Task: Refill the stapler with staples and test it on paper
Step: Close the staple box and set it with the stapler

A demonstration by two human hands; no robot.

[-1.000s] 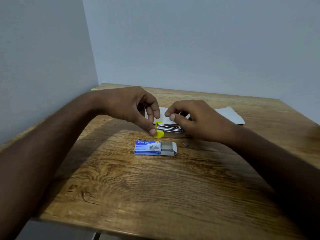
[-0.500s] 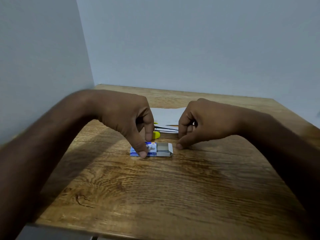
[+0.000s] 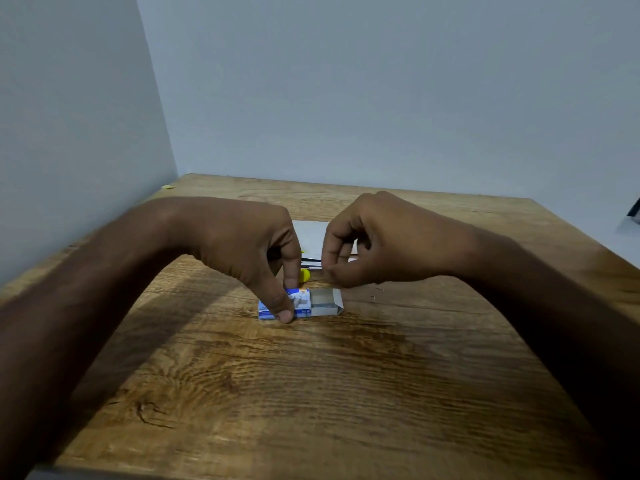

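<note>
1. A brown wood-grain table [image 3: 311, 393] stands in the corner of two plain pale walls [image 3: 381, 98].
2. A white sheet of paper [image 3: 310, 233] lies flat toward the far side of the table, partly hidden by both hands.
3. A stapler with a yellow plastic end and a metal body [image 3: 306, 275] lies on the table between the paper and the box. Only its yellow end and a sliver of metal show between the hands, so which way it lies cannot be read.
4. A few loose metal staples [image 3: 376, 293] lie on the wood just right of the box, apart from it.
5. The blue-and-white cardboard staple box [image 3: 303, 303] rests flat near the middle of the table, in front of the stapler. Its long axis runs left to right. Its grey inner tray [image 3: 325, 303] is slid out to the right with the end flap open.
6. The left hand [image 3: 249, 251] reaches down and pinches the printed sleeve of the box, thumb on the near side and fingers on the far side.
7. The right hand [image 3: 384, 244] hangs just above and behind the open tray. Its fingers are curled, with the thumb close to the forefinger. Whether it holds anything between them cannot be told.
</note>
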